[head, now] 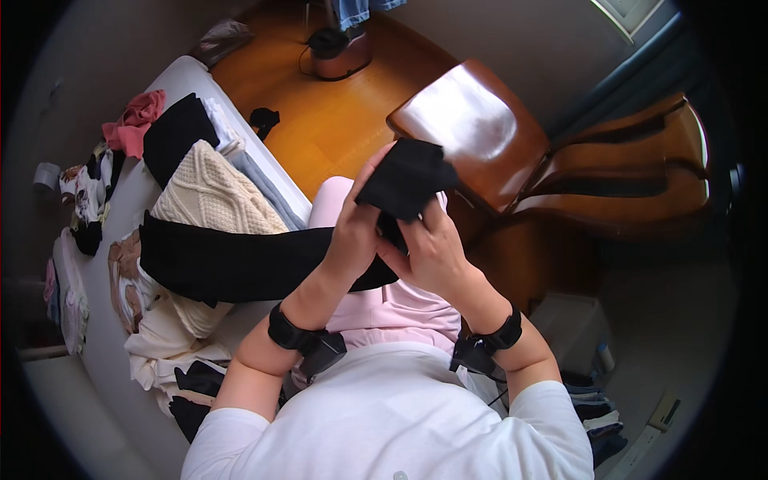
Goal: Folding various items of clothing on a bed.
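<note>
In front of my chest, both hands grip a small folded black cloth (408,177). My left hand (354,237) supports its left side, with the fingers partly behind the fabric. My right hand (435,252) pinches its lower right corner, and the right thumb reaches toward my left palm. Under the wrists a long black garment (240,261) stretches from the bed over my lap, on pink trousers (396,312). Whether it joins the held cloth is hidden by my hands. A cream cable-knit sweater (216,195) lies folded just beyond it.
Clothes cover much of the bed (174,78) at left: a folded black garment (180,138), a coral garment (137,123), a cream heap (162,342). A glossy wooden chair (468,120) stands ahead right. A garment steamer base (342,57) and a black item (264,122) are on the floor.
</note>
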The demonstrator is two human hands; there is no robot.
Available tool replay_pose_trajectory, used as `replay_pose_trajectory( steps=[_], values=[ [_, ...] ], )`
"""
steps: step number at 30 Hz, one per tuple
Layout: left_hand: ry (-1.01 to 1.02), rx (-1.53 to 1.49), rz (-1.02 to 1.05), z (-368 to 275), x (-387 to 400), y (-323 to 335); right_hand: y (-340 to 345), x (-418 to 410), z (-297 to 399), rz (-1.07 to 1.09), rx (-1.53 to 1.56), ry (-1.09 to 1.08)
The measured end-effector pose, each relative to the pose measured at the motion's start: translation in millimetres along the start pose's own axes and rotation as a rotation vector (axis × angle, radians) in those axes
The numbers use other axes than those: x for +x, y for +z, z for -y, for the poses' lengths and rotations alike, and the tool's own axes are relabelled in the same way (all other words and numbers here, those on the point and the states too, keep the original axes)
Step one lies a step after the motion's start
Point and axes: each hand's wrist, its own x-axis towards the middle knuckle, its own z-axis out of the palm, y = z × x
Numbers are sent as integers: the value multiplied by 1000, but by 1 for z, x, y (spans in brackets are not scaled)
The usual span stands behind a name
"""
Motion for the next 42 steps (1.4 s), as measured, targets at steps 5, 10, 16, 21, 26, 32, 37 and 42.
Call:
replay_pose_trajectory(
  steps=[5, 10, 16, 21, 26, 32, 37, 42],
  values=[
    [-233, -830, -55, 1, -1, -18, -12, 25, 5, -63, -44, -255],
    [-350, -681, -69, -21, -6, -14, -23, 40, 3, -131, 212, -81],
    [-227, -345, 137, -28, -9, -27, -22, 48, -7, -109, 563, 214],
    [-139, -78, 212, -27, -13, -39, -26, 35, -13, 212, 1274, 592],
    [-210, 42, 369, -33, -8, -43, -26, 48, -8, 62, 1267, 313],
    [324, 118, -187, -29, -4, -32, -22, 61, 6, -145, 921, 191],
    [494, 466, -213, -49, -1, -34, -24, 63, 3, -221, 518, 29],
    [335, 353, -251, -48, 5, -33, -31, 72, 16, -206, 513, 23]
  ],
)
